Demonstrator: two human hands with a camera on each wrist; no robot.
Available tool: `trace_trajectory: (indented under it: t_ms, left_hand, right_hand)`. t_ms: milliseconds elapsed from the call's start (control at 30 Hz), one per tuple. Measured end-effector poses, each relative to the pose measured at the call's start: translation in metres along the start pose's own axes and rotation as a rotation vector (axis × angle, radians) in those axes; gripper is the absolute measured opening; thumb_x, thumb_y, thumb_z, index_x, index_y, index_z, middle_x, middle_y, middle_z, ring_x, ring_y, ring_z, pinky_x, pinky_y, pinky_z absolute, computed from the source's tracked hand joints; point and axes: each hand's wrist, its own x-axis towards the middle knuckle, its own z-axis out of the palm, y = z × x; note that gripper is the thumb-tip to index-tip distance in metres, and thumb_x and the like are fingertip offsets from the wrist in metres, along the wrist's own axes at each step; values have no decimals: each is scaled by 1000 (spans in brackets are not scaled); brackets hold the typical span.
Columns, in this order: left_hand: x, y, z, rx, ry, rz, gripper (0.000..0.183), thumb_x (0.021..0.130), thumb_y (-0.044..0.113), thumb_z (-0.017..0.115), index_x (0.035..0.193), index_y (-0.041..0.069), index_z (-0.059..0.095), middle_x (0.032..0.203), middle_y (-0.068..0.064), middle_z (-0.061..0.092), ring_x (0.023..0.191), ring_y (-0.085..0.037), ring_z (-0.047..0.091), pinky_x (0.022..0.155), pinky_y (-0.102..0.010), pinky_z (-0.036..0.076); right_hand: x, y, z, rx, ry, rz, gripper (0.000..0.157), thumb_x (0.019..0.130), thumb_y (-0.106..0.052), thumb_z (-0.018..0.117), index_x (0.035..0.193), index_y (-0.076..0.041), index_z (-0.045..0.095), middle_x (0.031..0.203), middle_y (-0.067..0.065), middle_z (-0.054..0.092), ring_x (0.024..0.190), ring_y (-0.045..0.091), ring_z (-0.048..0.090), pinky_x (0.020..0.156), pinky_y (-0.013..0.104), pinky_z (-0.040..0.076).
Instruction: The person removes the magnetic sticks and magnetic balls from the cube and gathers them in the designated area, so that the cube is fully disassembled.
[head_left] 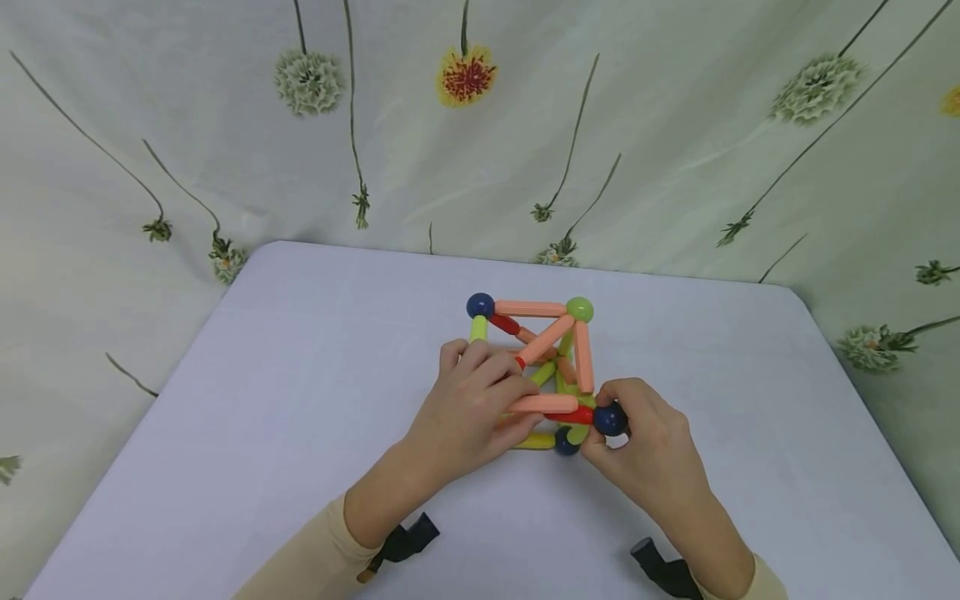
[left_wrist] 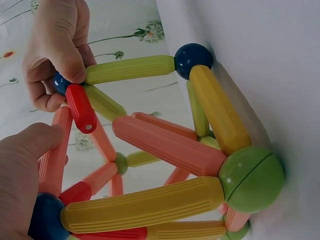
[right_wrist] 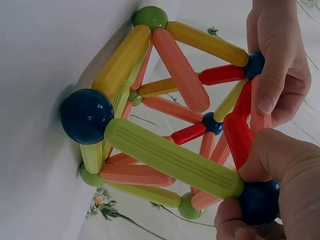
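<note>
A frame of magnetic rods and balls stands on the table, with blue and green balls joining pink, red, yellow and lime rods. My left hand point(head_left: 468, 408) reaches over its near left side and holds a pink rod point(head_left: 543, 404) at the top, the thumb lying along it. At the near right corner my right hand point(head_left: 652, 442) pinches a blue ball point(head_left: 610, 419) between thumb and fingers. From that ball runs a lime rod point(right_wrist: 172, 157) down to a lower blue ball point(right_wrist: 87, 116). A short red rod point(left_wrist: 81, 107) also sticks out from the pinched ball, its tip free.
The white table point(head_left: 300, 350) spreads around the frame. Behind it hangs a flower-print cloth point(head_left: 660, 167). Dark straps point(head_left: 408, 540) show at both wrists. A pink rod point(left_wrist: 170, 145) slants up from a lower green ball point(left_wrist: 252, 179), its upper end loose.
</note>
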Motion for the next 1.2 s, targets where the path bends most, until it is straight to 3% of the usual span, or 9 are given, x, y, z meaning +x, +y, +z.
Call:
trace_trajectory:
  t_ms: [367,467,700,1200]
  left_hand:
    - [1,1,-1,-26,-9,-20,25,79,37,81,91,16,73,92,4,58,97,-19,47,83,-44,31]
    - [1,1,-1,-34,-14,-28,26,79,37,80,92,15,74,93,3,59,98,-19,48,84,-44,31]
    - [1,0,-1,-32,-17,-28,25,79,36,80,90,15,73,93,3,59,97,-19,48,83,-44,32]
    - [2,0,-1,-28,-23,-28,25,78,35,81,90,15,73,92,3,59,96,-20,48,83,-44,32]
  right_hand:
    - [0,2,3,35,18,-7,38,60,4,75,91,-5,55,86,4,61,63,6,52,54,20,52]
    - [0,4,3,63,16,-13,32,64,2,71,90,-6,56,87,3,61,64,7,53,56,21,52]
    - [0,5,0,122,-30,9,17,73,-5,65,89,-9,65,96,1,62,74,10,62,64,22,55]
    - [4,8,-3,180,-131,-75,17,74,-5,67,90,-12,66,100,-3,64,84,10,64,72,23,55]
